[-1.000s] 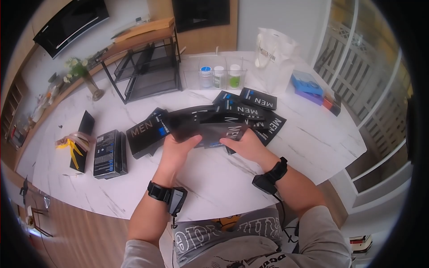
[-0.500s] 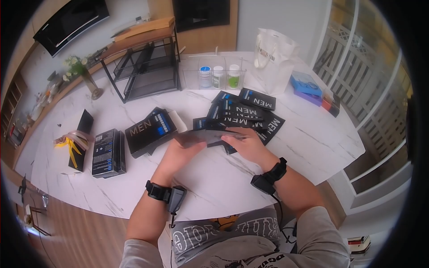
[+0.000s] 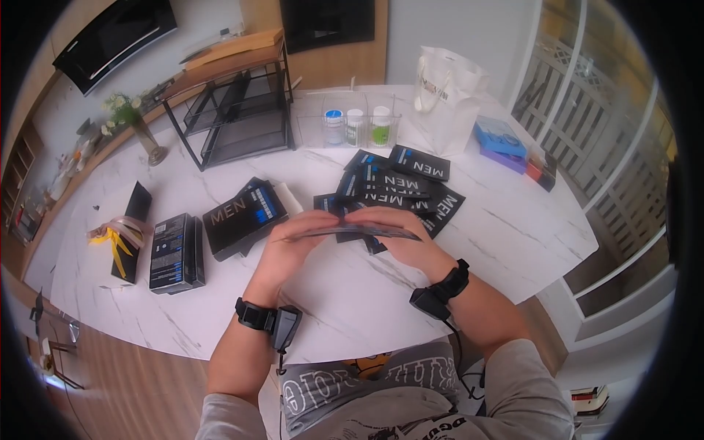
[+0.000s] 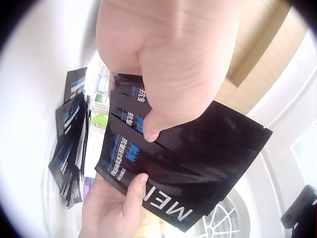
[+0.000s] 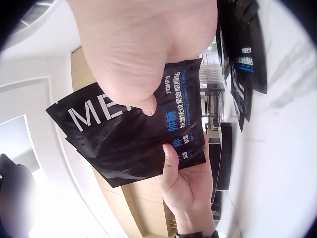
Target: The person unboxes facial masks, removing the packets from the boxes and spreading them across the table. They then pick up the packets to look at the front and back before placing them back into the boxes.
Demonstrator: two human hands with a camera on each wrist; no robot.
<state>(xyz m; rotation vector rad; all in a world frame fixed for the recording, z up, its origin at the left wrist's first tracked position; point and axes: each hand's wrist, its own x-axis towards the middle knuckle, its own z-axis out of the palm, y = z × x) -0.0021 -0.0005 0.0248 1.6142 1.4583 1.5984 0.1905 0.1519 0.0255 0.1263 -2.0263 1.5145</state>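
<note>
Both hands pinch one fanned set of black "MEN" sachets [image 4: 188, 153], thumbs on the near face and fingers behind. The left hand [image 3: 290, 246] has one end and the right hand [image 3: 407, 235] the other; in the head view the sachets [image 3: 359, 232] appear nearly edge-on. From the right wrist view, several overlapping sachets [image 5: 114, 153] show white letters and blue print. Beyond the hands lies a loose pile of similar black sachets [image 3: 400, 183]. An opened black box [image 3: 246, 220] with a pale flap is left of the hands.
Black boxes [image 3: 176, 253] and a ribbon-tied item [image 3: 128, 235] are at the left. Farther back stand a mesh rack [image 3: 242, 132], a clear organizer with bottles [image 3: 380, 128] and a white paper bag [image 3: 447, 103]. Blue and purple boxes [image 3: 500, 139] sit at the right.
The held sachets have come down toward the body and tipped from facing the head camera to nearly edge-on. The hands have drawn closer together, fingertips nearly meeting behind the sachets.
</note>
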